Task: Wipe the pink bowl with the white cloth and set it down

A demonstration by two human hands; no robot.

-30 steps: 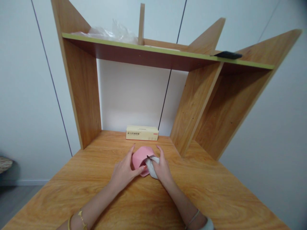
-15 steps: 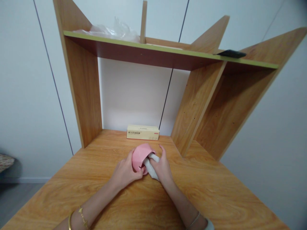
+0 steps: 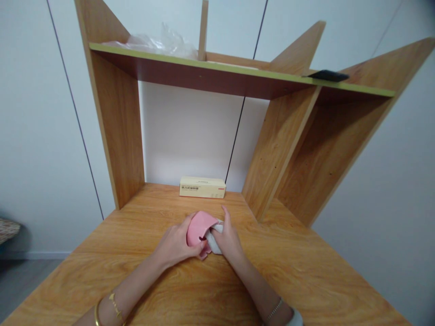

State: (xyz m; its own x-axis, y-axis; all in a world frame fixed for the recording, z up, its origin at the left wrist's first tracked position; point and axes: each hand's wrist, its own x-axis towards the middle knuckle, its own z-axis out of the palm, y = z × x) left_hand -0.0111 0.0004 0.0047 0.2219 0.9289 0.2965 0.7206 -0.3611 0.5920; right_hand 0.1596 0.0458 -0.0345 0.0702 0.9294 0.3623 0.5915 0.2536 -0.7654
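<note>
A pink bowl (image 3: 199, 225) lies tipped on its side on the wooden desk (image 3: 306, 271), its opening turned toward the right. My left hand (image 3: 176, 244) is wrapped round the bowl from the left, thumb against its lower rim. My right hand (image 3: 229, 240) is closed on a white cloth (image 3: 213, 240) pressed against the bowl's opening. Both hands meet at the middle of the desk.
A long beige box (image 3: 202, 187) with a red end lies at the back of the desk against the wall. Wooden uprights and a shelf (image 3: 238, 72) rise behind. Crumpled clear plastic (image 3: 159, 43) and a flat black object (image 3: 328, 75) rest on the shelf.
The bowl has rolled in my left hand and now shows more of its side. My right hand with the cloth has shifted slightly against its opening.
</note>
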